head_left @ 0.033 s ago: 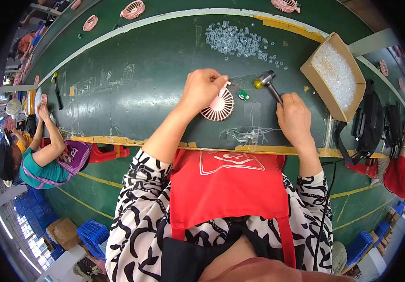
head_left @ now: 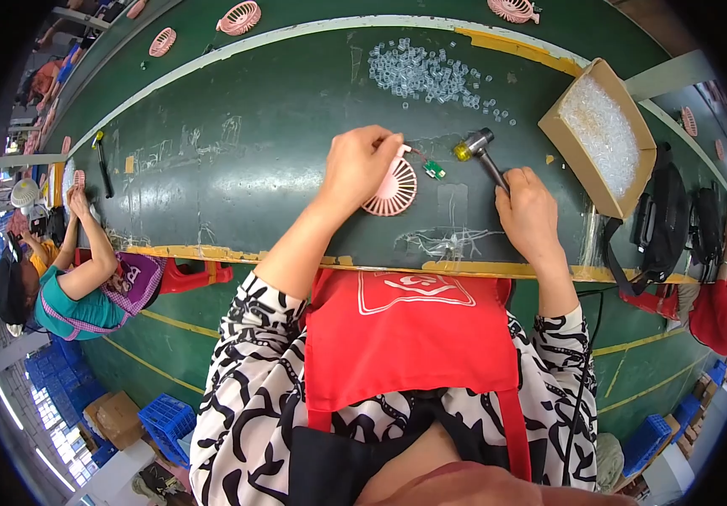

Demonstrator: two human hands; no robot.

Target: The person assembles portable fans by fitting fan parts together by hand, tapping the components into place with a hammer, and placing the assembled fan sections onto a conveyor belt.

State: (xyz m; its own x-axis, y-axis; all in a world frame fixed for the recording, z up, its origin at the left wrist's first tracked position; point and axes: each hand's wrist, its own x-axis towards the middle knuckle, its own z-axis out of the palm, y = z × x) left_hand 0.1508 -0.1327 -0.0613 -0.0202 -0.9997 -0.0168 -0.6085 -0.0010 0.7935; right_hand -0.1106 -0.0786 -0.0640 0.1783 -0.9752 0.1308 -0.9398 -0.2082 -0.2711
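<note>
My left hand (head_left: 360,167) pinches at the top of a round pink fan housing (head_left: 397,191) with radial slats. The housing rests on the green work surface, and its upper left part is hidden behind the hand. From its neck, thin wires lead to a small green circuit board (head_left: 435,170) lying just to the right. My right hand (head_left: 528,211) is wrapped round the dark handle of a small hammer (head_left: 490,160). The hammer's head, with one yellow face, lies right of the circuit board and points toward it.
Small clear plastic pieces (head_left: 418,72) lie piled at the far side. An open cardboard box (head_left: 557,126) of similar pieces stands right, beside a black bag (head_left: 665,215). Another hammer (head_left: 104,164) lies left, near a co-worker (head_left: 85,287). Pink fan parts (head_left: 238,17) sit beyond the pale rail.
My left hand and the pink fan housing have shifted slightly left, with the circuit board trailing a little. My right hand and the hammer look almost unmoved.
</note>
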